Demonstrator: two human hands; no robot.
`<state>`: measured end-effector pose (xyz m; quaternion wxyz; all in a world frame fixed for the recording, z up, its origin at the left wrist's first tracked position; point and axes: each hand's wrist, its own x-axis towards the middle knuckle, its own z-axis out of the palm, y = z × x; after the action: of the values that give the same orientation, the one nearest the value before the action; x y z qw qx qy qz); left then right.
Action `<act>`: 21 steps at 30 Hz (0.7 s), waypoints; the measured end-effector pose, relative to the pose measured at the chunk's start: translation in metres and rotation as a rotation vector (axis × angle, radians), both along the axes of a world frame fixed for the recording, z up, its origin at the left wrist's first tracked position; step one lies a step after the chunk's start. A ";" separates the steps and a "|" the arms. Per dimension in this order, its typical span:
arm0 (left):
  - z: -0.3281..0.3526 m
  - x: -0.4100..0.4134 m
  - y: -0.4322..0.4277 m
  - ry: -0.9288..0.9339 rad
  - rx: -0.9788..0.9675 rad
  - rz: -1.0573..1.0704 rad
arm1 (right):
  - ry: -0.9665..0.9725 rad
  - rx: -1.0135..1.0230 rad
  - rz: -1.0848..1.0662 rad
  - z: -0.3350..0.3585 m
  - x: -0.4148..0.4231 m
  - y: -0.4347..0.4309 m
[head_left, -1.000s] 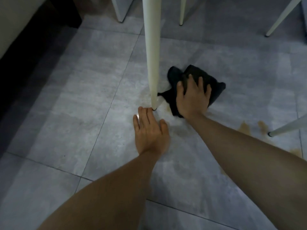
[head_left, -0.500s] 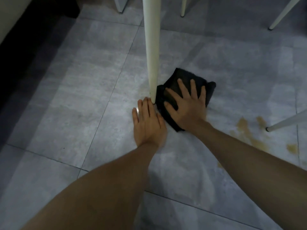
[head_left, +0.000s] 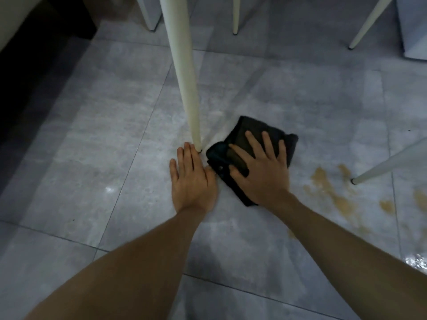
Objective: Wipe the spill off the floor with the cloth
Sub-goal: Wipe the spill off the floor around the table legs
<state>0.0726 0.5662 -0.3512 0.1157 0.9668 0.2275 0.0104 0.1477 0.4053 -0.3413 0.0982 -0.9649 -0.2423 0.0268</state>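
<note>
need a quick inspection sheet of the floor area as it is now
surface: grey tiled floor, wet sheen near the cloth
job's things: dark cloth flat on the floor; brown spill unwiped to its right
clutter: nothing seen
hands: right hand spread flat on the cloth, fingers splayed; left hand flat on bare tile by the near white leg
cables: nothing seen
surroundings: more white legs, one beside the spill; dark furniture base upper left
</note>
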 end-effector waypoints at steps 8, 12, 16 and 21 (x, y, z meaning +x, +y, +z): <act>0.004 -0.002 -0.003 -0.002 0.002 0.002 | 0.108 -0.049 -0.195 0.008 0.067 0.068; 0.005 -0.001 0.000 0.038 -0.016 -0.014 | -0.022 0.033 0.033 -0.001 0.019 0.036; 0.006 0.000 -0.003 0.032 -0.050 0.010 | 0.057 -0.025 -0.131 0.002 0.060 -0.001; 0.004 0.001 -0.004 0.009 -0.037 0.004 | 0.110 -0.049 -0.241 0.009 0.061 0.037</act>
<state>0.0731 0.5624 -0.3471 0.1327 0.9640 0.2303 0.0023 0.2085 0.4425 -0.3325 0.0904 -0.9861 -0.1181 0.0736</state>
